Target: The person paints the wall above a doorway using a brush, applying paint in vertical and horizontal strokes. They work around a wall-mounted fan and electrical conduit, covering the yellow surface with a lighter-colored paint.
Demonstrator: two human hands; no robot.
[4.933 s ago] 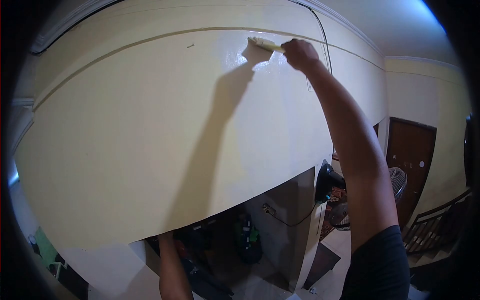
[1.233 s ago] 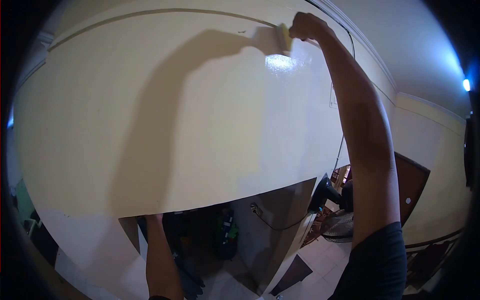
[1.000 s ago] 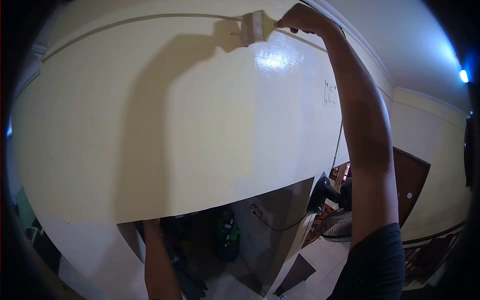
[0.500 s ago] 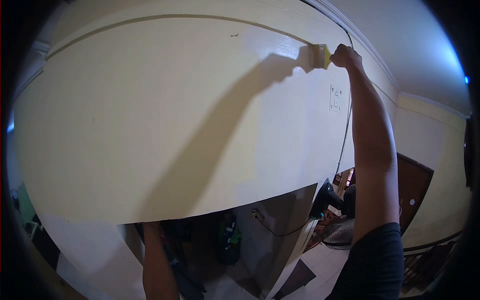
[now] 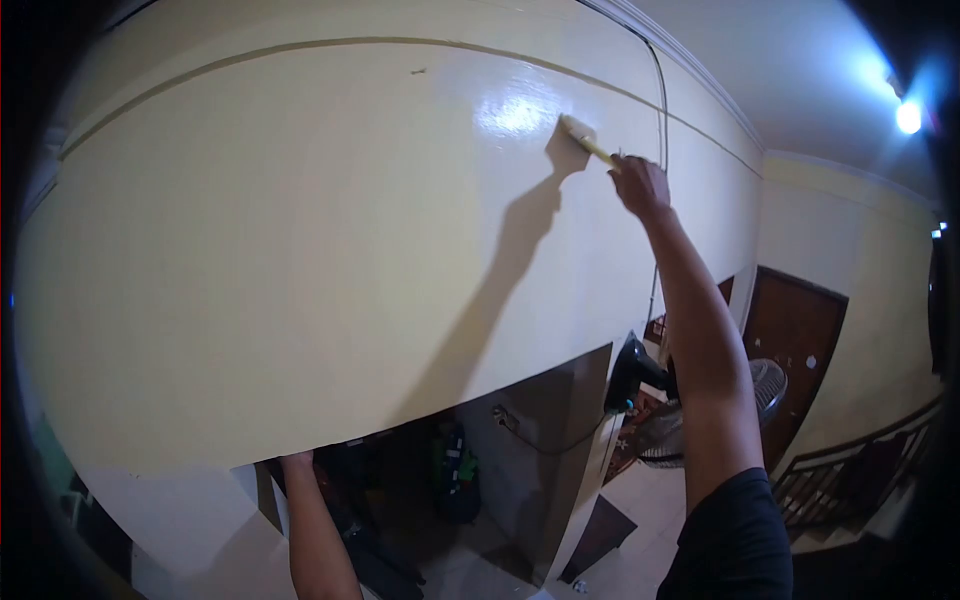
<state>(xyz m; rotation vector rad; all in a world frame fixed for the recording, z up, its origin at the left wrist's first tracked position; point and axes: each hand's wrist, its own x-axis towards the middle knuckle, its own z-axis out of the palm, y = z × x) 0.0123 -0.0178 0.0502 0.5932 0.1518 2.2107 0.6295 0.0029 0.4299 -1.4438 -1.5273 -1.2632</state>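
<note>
My right hand (image 5: 640, 185) is raised high and grips the handle of a paintbrush (image 5: 582, 138), whose bristles press against the cream-yellow wall (image 5: 300, 250) just right of a glossy wet patch (image 5: 515, 112). The arm's shadow falls across the wall below the brush. My left arm reaches up from the bottom, and my left hand (image 5: 296, 462) rests against the wall's lower edge; its fingers are mostly hidden behind that edge.
A thin groove (image 5: 300, 48) runs along the wall's top. Below the wall opens a dark recess with a socket and cable (image 5: 505, 420). A standing fan (image 5: 700, 420) is at the right, a brown door (image 5: 795, 340) beyond it, a stair railing (image 5: 850, 470) further right, and a bright ceiling lamp (image 5: 908, 116).
The brush has swept left and right along the top of the wall and now sits lower, angled up to the left. My view has turned slightly right. The left hand stays at the edge.
</note>
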